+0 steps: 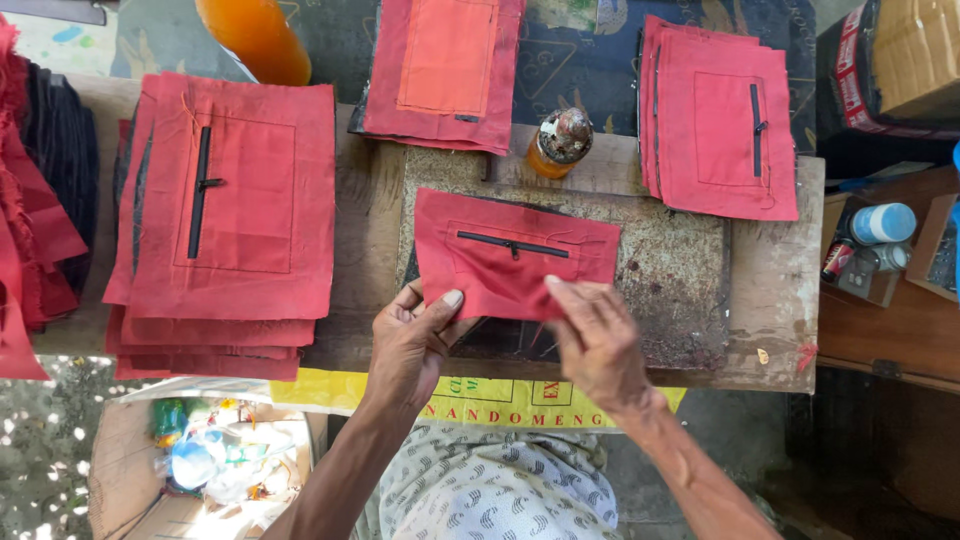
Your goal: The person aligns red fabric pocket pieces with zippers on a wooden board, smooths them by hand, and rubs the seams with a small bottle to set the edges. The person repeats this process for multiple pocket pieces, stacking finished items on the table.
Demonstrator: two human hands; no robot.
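Near the counter's (770,300) front edge, both hands held a red zippered cloth panel (515,255), long axis left-right: left hand (415,340) pinching its lower-left edge, right hand (598,335) its lower-right.

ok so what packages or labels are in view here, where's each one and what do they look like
Cardboard box: top right corner, brown with a red and white tape band.
Yellow sack: hanging under the table edge near the hands, yellow with dark print.
Small can: right side in a tray, red and black label.
White tub: beside the can, white with a blue lid.
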